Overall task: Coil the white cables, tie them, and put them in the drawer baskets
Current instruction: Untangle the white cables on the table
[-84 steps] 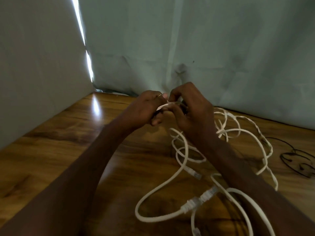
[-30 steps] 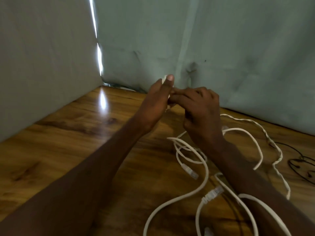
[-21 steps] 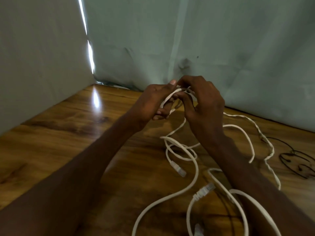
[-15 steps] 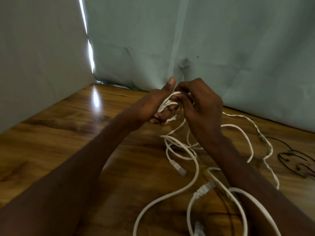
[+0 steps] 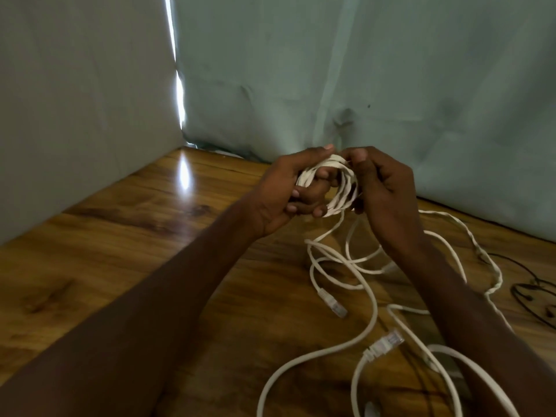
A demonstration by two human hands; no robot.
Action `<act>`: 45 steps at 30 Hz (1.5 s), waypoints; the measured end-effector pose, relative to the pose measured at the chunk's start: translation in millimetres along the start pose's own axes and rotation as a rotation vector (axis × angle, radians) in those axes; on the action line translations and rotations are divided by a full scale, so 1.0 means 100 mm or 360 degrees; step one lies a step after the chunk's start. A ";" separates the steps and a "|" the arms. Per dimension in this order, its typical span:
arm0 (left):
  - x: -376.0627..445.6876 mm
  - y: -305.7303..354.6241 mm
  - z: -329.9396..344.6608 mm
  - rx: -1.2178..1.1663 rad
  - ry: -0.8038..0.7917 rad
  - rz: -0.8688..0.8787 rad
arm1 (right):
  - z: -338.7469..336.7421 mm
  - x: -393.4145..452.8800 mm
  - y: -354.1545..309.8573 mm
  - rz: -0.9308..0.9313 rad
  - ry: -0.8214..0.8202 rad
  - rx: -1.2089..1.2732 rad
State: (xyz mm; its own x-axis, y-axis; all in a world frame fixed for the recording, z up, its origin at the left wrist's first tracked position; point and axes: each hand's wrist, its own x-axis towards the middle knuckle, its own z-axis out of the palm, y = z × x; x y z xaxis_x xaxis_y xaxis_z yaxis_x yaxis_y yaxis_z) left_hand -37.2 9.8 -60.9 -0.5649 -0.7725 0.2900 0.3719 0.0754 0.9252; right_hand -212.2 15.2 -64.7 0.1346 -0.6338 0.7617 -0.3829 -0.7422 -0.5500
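Left hand [image 5: 279, 191] now grips a small white cable coil [image 5: 340, 188] of several turns, against a few loose loops earlier. Right hand [image 5: 382, 188] pinches its rim; the slack trails onto the tabletop [image 5: 150, 236]

Glossy wood table [image 5: 144, 242], smooth white cable [image 5: 346, 188], creased cloth backdrop [image 5: 391, 70]

White cable coil [image 5: 337, 188] between both hands

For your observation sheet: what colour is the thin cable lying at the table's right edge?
Black, seen in the head view: the thin cable.
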 end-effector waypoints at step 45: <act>0.08 0.08 -0.23 0.0120 0.1158 0.0536 | 0.13 -0.08 0.05 0.0226 -0.0869 -0.0278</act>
State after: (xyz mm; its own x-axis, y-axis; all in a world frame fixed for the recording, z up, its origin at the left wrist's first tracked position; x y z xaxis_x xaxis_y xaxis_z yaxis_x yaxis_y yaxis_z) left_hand -21.9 -10.7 -57.2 0.2000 -0.9158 0.3482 0.3713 0.3997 0.8381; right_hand -203.2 13.7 -78.3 0.5044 -0.7790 0.3726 -0.5703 -0.6245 -0.5336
